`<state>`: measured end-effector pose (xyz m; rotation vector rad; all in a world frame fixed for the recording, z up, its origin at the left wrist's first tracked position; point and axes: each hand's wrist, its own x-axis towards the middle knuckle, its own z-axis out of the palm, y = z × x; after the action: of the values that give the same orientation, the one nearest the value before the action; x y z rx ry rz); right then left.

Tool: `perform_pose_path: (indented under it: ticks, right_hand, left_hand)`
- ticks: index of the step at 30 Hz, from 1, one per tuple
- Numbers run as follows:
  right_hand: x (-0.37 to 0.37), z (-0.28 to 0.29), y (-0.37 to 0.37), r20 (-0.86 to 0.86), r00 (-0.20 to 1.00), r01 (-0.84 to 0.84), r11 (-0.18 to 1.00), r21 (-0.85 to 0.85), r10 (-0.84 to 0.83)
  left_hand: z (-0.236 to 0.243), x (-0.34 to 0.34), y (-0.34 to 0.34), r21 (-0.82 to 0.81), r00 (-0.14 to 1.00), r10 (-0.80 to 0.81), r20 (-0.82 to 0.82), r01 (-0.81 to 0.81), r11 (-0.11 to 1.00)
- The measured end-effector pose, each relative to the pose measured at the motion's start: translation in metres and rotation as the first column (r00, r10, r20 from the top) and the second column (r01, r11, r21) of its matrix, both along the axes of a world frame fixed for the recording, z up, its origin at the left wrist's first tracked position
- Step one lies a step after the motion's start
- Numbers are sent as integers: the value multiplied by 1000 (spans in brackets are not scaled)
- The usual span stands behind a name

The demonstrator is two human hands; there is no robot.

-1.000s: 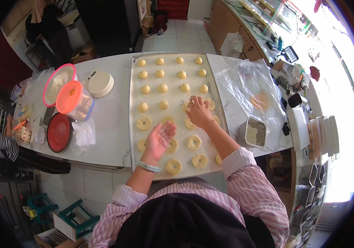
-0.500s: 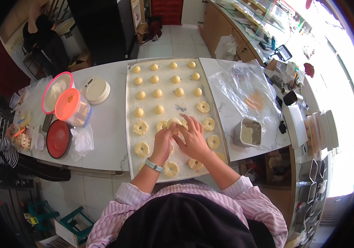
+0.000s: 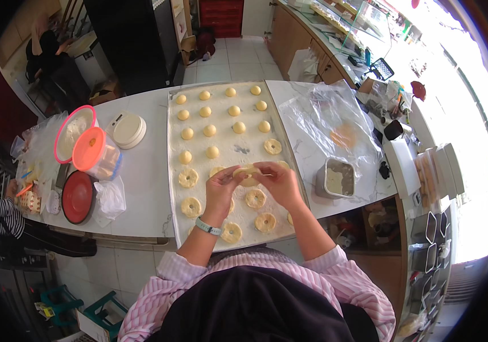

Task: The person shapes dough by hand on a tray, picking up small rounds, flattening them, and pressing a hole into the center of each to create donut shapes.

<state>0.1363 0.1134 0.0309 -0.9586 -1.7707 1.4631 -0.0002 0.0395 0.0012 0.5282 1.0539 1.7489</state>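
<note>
The fingers of your left hand [image 3: 219, 187] and right hand [image 3: 282, 185] are clamped on a piece of dough [image 3: 247, 172], pinching it from either side over the tray [image 3: 225, 142]. Left of your fingers, the white scale [image 3: 128, 130] has small markings beside its round plate, too fine to read; the yellow tag [image 3: 44, 310] on a green stool, far to the lower left of them, is just as illegible. Your fingertips cover both ends of the dough, so you cannot tell whether it has a hole. Just behind your left fingers, one dough ring [image 3: 216, 171] is partly hidden, and another [image 3: 283, 164] is mostly covered by your right hand. Beyond your fingers, the dough balls [image 3: 239, 127] sit in plain view. Right of them, glare blurs the plastic sheet [image 3: 324, 117], and the contents of the metal tin [image 3: 335, 179] are hard to make out.
</note>
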Motion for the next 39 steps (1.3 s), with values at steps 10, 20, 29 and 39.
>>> perform_pose_path:
  ticks: [10, 20, 29, 39]
  right_hand:
    - [14, 0, 2, 0, 1000, -29, 994, -103, 29]
    - [15, 4, -5, 44, 996, -69, 991, -114, 75]
    - [18, 4, -11, 14, 992, -122, 989, -89, 124]
    - [29, 9, -4, 45, 995, -79, 979, -186, 89]
  left_hand:
    - [-1, -3, -5, -49, 967, -192, 169, 203, 978]
    - [-8, -6, -5, -124, 949, -277, 148, 296, 947]
    - [-5, -4, -5, -140, 938, -294, 184, 321, 937]
    - [-1, -4, -2, -208, 955, -251, 160, 282, 937]
